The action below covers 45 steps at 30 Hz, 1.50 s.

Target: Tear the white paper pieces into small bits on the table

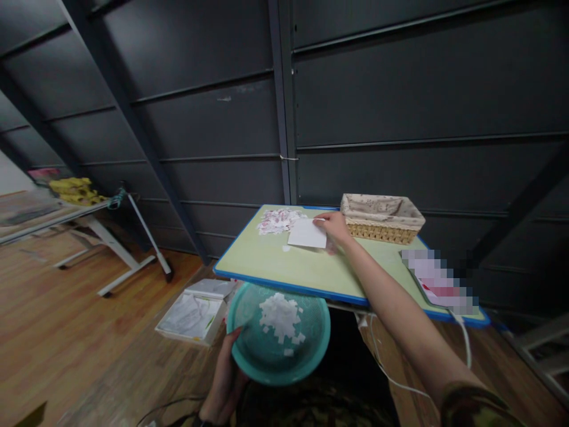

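My left hand [230, 369] grips the left rim of a teal plastic basin [306, 344], thumb over the edge and fingers underneath. Small white paper pieces [280, 317] lie heaped inside it, just below the table's front edge. My right hand [332, 226] is closed on the upper right corner of a white card [306, 234], pinched between thumb and fingers above the tabletop. Left of the card, a pile of white and pinkish paper scraps [278, 220] lies on the pale green table [253, 261]. One small white piece [285, 248] sits apart, near the card's lower left corner.
A cloth-lined wicker basket [384, 231] stands right of my right hand. A blurred-out device [438, 284] with a white cable [466, 341] rests at the table's right end. An open white box [193, 314] is on the floor at left. Dark panels [213, 118] rise behind the table.
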Each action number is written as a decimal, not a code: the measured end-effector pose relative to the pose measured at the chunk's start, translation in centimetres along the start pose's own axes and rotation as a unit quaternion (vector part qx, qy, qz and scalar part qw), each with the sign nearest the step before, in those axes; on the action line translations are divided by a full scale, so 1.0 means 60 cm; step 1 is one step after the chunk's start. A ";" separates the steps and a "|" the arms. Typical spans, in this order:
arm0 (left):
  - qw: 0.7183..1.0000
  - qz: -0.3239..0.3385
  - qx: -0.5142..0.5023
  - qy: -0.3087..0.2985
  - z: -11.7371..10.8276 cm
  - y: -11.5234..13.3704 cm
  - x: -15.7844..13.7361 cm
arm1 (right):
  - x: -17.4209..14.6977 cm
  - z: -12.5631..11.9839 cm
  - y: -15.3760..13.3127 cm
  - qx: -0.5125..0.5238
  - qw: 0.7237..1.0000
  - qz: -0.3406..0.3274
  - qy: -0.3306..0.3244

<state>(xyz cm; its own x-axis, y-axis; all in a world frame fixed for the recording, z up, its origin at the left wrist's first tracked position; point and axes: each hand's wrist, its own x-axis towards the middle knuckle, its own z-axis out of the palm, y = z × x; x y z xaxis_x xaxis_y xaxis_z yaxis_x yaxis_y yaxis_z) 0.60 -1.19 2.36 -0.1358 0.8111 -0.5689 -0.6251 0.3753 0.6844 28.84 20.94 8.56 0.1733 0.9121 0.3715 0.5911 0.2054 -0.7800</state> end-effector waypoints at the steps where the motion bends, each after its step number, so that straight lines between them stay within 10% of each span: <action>1: 1.000 0.001 0.009 0.001 0.001 0.001 0.001 | 0.000 0.001 0.000 0.004 1.000 0.003 0.002; 11: 0.997 -0.073 0.021 -0.033 0.009 0.026 0.006 | -0.003 0.004 0.000 0.055 0.997 0.024 -0.038; 21: 0.999 0.003 0.024 -0.046 0.019 0.010 -0.003 | -0.012 0.010 -0.007 0.134 0.986 0.061 -0.082; 36: 0.998 -0.007 0.010 -0.066 0.003 0.023 -0.008 | -0.065 0.060 -0.042 0.250 0.911 0.075 -0.320; 45: 0.999 0.004 -0.011 -0.042 0.013 0.026 -0.011 | -0.015 0.059 -0.035 0.031 0.988 -0.152 0.005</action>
<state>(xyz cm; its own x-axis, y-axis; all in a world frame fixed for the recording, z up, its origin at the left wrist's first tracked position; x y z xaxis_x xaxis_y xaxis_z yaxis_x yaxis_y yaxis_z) 0.31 -0.80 4.11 -0.0774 0.8494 -0.5221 -0.6418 0.3583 0.6780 24.64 20.91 8.11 0.0029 0.8012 0.5983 0.5685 0.4909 -0.6602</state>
